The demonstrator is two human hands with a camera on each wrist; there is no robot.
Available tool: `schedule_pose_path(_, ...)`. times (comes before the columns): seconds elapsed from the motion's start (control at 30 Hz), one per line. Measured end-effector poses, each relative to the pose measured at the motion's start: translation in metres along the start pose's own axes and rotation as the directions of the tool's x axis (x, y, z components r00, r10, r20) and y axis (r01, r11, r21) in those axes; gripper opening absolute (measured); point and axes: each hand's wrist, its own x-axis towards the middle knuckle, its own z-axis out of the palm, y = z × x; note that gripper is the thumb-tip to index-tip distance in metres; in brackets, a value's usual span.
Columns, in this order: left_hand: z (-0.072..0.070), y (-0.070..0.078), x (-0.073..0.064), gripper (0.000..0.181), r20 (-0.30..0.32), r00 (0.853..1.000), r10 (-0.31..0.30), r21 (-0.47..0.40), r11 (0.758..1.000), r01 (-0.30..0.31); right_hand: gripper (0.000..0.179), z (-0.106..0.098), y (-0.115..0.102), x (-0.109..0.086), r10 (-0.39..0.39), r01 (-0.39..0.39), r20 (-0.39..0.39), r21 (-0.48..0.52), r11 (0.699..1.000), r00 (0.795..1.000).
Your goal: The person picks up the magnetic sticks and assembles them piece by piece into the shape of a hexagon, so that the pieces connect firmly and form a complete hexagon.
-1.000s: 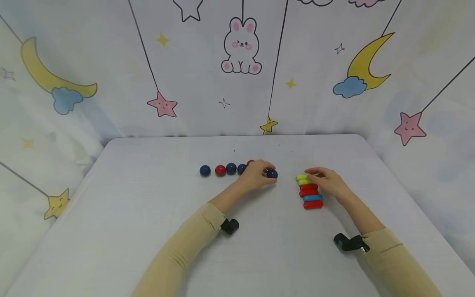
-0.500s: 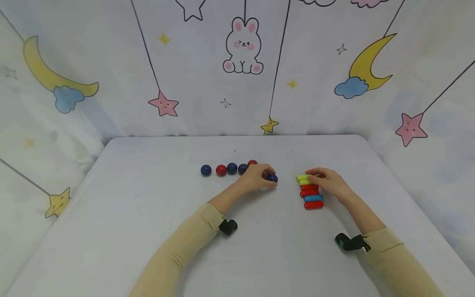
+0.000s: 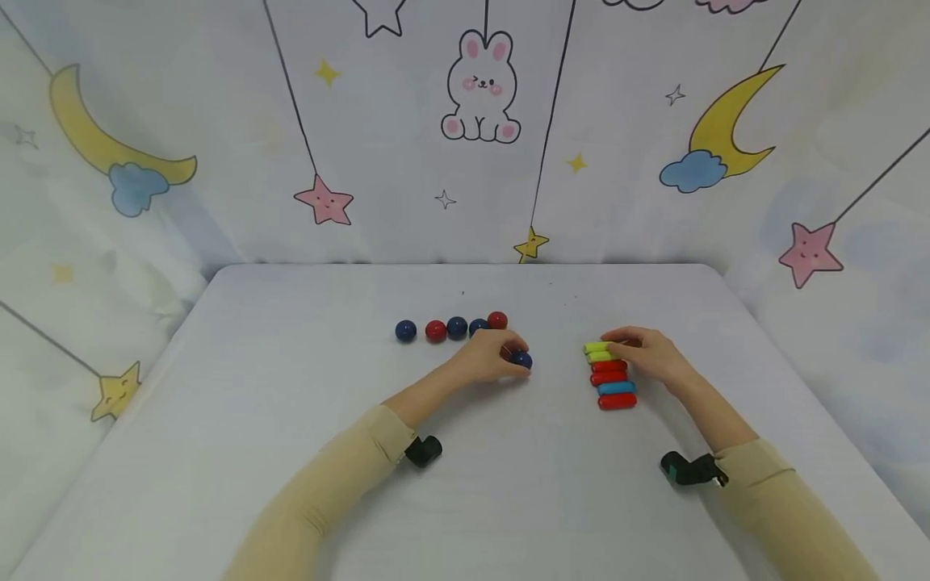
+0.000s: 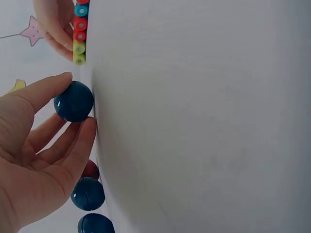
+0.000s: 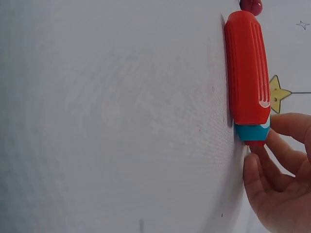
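Note:
Between thumb and fingers, my left hand (image 3: 483, 357) pinches a glossy dark blue ball (image 4: 74, 102), just above or on the table. A rough line of balls lies behind that hand: blue ones (image 3: 457, 327) and red ones (image 3: 436, 331). My right hand (image 3: 654, 355) is at the far end of a stack-like row of short plastic sticks, its thumb and fingers around the right end of a yellow stick (image 3: 596, 348). Nearer me in that row lie another yellow stick, red sticks (image 5: 248, 68) and a blue stick (image 3: 616, 388). The right wrist view hides the yellow sticks.
A white table (image 3: 240, 387) carries everything. Behind it hangs a white backdrop (image 3: 400, 145) printed with a rabbit, moons and stars. Black wrist cameras (image 3: 424, 451) sit on both sleeves. A gap of bare table lies between the ball line and the stick row.
My left hand has drawn the blue ball toward me and slightly left, uncovering the red ball at the line's right end. The right hand and the sticks have stayed in place.

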Motion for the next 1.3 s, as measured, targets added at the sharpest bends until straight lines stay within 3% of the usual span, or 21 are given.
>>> schedule_pose_path(0.63,-0.021,-0.021,-0.066,0.034,0.011,1.0,-0.024,-0.05,0.998,0.024,0.043,0.002,-0.001,0.006,-0.004,0.004,0.008,0.016,1.0,1.0)
schedule_pose_path(0.97,-0.026,-0.026,-0.098,0.034,-0.009,0.999,-0.038,-0.081,0.996,0.037,0.042,0.006,-0.014,0.007,-0.046,0.046,0.02,-0.007,0.999,0.999)
schedule_pose_path(1.3,-0.033,-0.033,-0.129,0.036,-0.003,0.996,-0.087,-0.067,0.994,0.087,0.04,0.01,-0.019,0.011,-0.05,0.051,0.03,-0.017,0.999,0.998)
